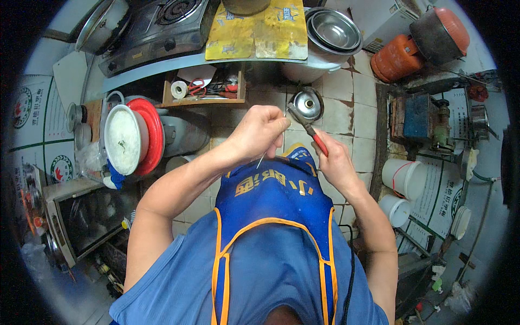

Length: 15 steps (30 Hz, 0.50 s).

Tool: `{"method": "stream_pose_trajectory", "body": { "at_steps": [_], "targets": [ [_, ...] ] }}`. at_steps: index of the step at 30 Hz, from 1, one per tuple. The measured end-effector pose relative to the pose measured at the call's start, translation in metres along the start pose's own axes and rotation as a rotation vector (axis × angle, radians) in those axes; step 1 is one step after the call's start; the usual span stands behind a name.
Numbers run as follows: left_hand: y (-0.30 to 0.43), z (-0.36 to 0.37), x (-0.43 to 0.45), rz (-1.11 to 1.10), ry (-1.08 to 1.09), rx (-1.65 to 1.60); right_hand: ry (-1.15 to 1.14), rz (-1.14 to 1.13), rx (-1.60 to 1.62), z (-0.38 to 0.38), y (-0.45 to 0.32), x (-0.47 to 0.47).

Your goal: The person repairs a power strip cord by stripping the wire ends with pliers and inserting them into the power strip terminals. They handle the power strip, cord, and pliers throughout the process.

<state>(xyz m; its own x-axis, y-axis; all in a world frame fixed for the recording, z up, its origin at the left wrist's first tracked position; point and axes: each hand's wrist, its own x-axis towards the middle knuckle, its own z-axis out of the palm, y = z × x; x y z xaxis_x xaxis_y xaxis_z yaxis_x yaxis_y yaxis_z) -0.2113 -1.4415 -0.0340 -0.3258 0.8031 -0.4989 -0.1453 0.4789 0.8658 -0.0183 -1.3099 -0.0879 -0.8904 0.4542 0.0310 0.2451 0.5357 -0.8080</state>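
My left hand [260, 128] pinches a thin metal wire [261, 160] between thumb and fingers, in front of the blue apron [276, 195]. One end of the wire slants down below the fist; its upper end rises by the fingertips. Pliers with red grips [320, 145] are in my right hand [336, 160]. Their dark jaws point up and left, close beside the left fingertips. Whether the jaws touch the wire I cannot tell. Beyond the pliers, a round shiny metal piece with a ringed centre [307, 105] is low down over the tiled floor.
An open wooden drawer [203, 102] holds red-handled scissors [197, 86], a tape roll [179, 89] and tools. Left stand a white bowl [142, 134] and red basin [156, 142]. A gas stove [162, 36], nested metal basins [337, 30] and an orange gas cylinder [396, 59] lie beyond.
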Motion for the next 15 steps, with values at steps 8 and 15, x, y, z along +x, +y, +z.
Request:
{"method": "stream_pose_trajectory", "body": {
  "at_steps": [8, 15],
  "targets": [
    [0.000, -0.021, 0.000, 0.334, 0.047, 0.692, -0.013, -0.045, -0.101, 0.004, 0.003, -0.006],
    [0.009, -0.040, -0.016, 0.834, 0.049, 1.282, -0.320, 0.303, 0.303, -0.017, -0.026, -0.016]
  ]
}}
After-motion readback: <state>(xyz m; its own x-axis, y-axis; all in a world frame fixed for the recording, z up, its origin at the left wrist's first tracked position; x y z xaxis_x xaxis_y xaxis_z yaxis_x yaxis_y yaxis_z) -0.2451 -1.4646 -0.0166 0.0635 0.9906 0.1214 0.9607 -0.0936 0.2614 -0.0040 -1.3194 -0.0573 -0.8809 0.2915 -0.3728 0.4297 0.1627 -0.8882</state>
